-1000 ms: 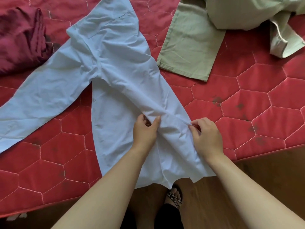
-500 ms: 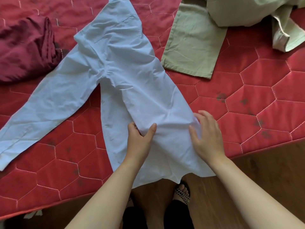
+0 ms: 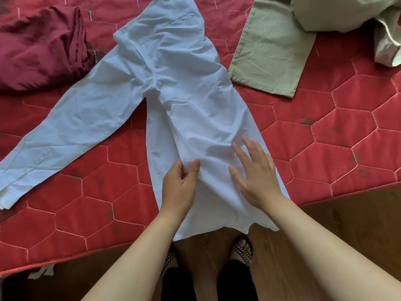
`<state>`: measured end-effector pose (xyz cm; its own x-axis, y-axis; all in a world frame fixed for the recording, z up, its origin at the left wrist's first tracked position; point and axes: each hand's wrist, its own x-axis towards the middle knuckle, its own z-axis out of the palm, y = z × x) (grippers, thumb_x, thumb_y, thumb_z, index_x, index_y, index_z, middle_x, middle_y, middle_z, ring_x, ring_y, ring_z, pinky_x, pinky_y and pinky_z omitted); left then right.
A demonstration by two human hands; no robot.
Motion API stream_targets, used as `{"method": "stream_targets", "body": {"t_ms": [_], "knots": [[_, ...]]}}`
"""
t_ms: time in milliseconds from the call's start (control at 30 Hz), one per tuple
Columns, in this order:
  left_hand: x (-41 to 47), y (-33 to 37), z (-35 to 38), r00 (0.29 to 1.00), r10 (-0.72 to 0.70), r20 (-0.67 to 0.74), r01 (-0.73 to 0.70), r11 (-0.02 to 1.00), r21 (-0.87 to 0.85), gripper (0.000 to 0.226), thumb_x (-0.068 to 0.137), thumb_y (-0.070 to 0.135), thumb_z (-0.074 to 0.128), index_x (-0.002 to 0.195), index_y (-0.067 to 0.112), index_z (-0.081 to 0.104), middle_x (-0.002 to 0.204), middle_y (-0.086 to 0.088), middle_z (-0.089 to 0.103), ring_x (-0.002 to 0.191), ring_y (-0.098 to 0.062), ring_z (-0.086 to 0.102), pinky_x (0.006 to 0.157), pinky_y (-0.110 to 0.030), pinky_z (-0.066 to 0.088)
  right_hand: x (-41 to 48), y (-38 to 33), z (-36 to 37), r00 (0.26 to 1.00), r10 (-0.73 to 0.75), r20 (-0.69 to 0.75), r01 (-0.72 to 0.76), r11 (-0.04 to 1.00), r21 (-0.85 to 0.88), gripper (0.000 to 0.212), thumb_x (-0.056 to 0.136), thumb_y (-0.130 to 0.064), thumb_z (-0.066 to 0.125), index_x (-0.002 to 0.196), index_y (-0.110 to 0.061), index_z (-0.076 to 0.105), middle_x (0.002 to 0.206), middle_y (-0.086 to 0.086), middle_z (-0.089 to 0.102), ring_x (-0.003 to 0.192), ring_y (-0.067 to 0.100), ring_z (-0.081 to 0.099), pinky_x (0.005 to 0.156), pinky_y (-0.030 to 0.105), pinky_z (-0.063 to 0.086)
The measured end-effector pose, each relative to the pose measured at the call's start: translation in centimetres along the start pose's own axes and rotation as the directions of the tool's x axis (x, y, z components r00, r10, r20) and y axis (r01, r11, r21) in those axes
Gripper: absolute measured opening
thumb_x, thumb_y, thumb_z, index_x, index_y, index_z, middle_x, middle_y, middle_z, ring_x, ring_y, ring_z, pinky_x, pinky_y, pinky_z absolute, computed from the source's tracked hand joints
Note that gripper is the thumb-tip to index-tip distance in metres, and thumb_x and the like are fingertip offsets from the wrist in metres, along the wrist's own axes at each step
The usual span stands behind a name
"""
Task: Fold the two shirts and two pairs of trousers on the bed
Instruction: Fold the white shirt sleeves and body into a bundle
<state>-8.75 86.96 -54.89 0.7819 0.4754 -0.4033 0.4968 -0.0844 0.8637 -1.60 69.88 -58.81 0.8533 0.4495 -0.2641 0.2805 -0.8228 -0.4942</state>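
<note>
A pale blue shirt (image 3: 182, 88) lies lengthwise on the red quilted bed (image 3: 325, 148), one long sleeve stretched to the left, its hem hanging over the near edge. My left hand (image 3: 180, 187) rests on the lower body of the shirt, thumb and fingers curled around a small fold of the cloth. My right hand (image 3: 258, 174) lies flat on the fabric just to the right, fingers spread. A dark red garment (image 3: 41, 46) sits bunched at the far left. Olive-green trousers (image 3: 273, 46) lie at the far right.
The bed's near edge runs across the lower part of the view, with wooden floor (image 3: 347, 231) beyond it. My feet in checked sandals (image 3: 243, 250) stand below the shirt's hem. More pale green cloth (image 3: 347, 11) is heaped at the top right.
My right hand has let go of the shirt's right edge and opened flat onto the cloth. The fold under my hands looks flatter, and the view has shifted down.
</note>
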Motion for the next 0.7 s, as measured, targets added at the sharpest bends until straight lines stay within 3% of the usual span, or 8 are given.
{"method": "stream_targets", "body": {"t_ms": [100,200,267,367,467,567,633,700], "knots": [[-1.0,0.7,-1.0,0.993,0.117,0.024,-0.115,0.991,-0.074,0.021,0.084,0.059,0.052,0.099,0.045,0.056,0.087,-0.003,0.066,0.077,-0.019,0.063,0.072,-0.033,0.054,0.0,-0.2,-0.3,0.992,0.017,0.123,-0.009,0.998,-0.065,0.055,0.096,-0.045,0.034,0.147,-0.034,0.016,0.157,-0.007,0.006,0.144,0.017,0.002,0.115,0.043,0.008],[-2.0,-1.2,-2.6,0.994,-0.025,0.105,0.012,0.992,0.122,0.029,0.088,0.044,0.057,0.113,0.029,0.052,0.093,0.001,0.067,0.083,-0.013,0.065,0.076,-0.040,0.055,-0.8,0.0,-0.4,0.977,0.078,0.196,-0.046,0.985,-0.164,0.057,0.096,-0.044,0.033,0.148,-0.027,0.015,0.158,-0.004,0.002,0.145,0.017,-0.001,0.116,0.041,0.008],[-2.5,-2.9,-3.5,0.993,-0.111,0.024,0.104,0.973,0.205,0.024,0.090,0.037,0.055,0.112,0.026,0.051,0.084,0.003,0.062,0.075,-0.003,0.060,0.075,-0.031,0.054,-1.0,-0.6,-0.3,0.987,0.081,0.136,-0.059,0.985,-0.160,0.058,0.095,-0.042,0.036,0.147,-0.022,0.020,0.158,-0.001,0.007,0.145,0.020,0.003,0.115,0.044,0.012],[-3.0,-4.2,-4.2,0.982,-0.181,-0.056,0.184,0.981,0.056,0.031,0.088,0.039,0.057,0.115,0.027,0.053,0.082,0.005,0.065,0.078,-0.006,0.063,0.073,-0.027,0.052,-0.6,-2.5,0.7,1.000,-0.008,0.004,0.009,0.995,-0.104,0.058,0.092,-0.039,0.046,0.144,-0.018,0.029,0.154,0.004,0.018,0.142,0.023,0.015,0.110,0.046,0.021],[-3.9,-5.1,-4.0,0.988,-0.103,0.112,0.094,0.992,0.089,0.048,0.077,0.042,0.069,0.119,0.044,0.047,0.096,0.018,0.066,0.087,0.003,0.062,0.072,-0.015,0.049,-0.2,-3.5,2.3,0.995,-0.075,0.060,0.081,0.992,-0.092,0.062,0.092,-0.043,0.044,0.147,-0.025,0.021,0.157,0.000,0.007,0.144,0.020,0.008,0.111,0.045,0.016],[-4.6,-6.3,-3.7,0.966,-0.065,0.251,0.005,0.973,0.232,0.068,0.081,0.036,0.067,0.134,0.051,0.026,0.100,0.023,0.062,0.076,0.003,0.062,0.067,-0.013,0.050,0.2,-2.9,3.4,0.992,-0.058,0.111,0.077,0.981,-0.176,0.061,0.093,-0.045,0.043,0.147,-0.028,0.020,0.158,-0.003,0.002,0.145,0.018,0.002,0.113,0.043,0.008],[-4.7,-7.2,-3.9,0.959,-0.070,0.276,0.023,0.985,0.172,0.059,0.083,0.032,0.064,0.127,0.056,0.032,0.103,0.022,0.064,0.081,0.006,0.062,0.071,-0.013,0.051,0.0,-2.8,3.5,0.996,-0.089,0.031,0.093,0.982,-0.163,0.056,0.091,-0.042,0.049,0.142,-0.023,0.035,0.156,0.002,0.017,0.143,0.020,0.015,0.109,0.045,0.018],[-4.5,-7.8,-4.3,0.959,-0.061,0.278,0.022,0.990,0.142,0.050,0.079,0.035,0.065,0.112,0.062,0.038,0.099,0.016,0.067,0.079,0.005,0.063,0.068,-0.010,0.049,0.1,-3.6,3.3,0.982,-0.121,-0.145,0.109,0.990,-0.088,0.049,0.086,-0.037,0.054,0.130,-0.016,0.049,0.146,0.008,0.035,0.134,0.025,0.033,0.098,0.047,0.032]]}}
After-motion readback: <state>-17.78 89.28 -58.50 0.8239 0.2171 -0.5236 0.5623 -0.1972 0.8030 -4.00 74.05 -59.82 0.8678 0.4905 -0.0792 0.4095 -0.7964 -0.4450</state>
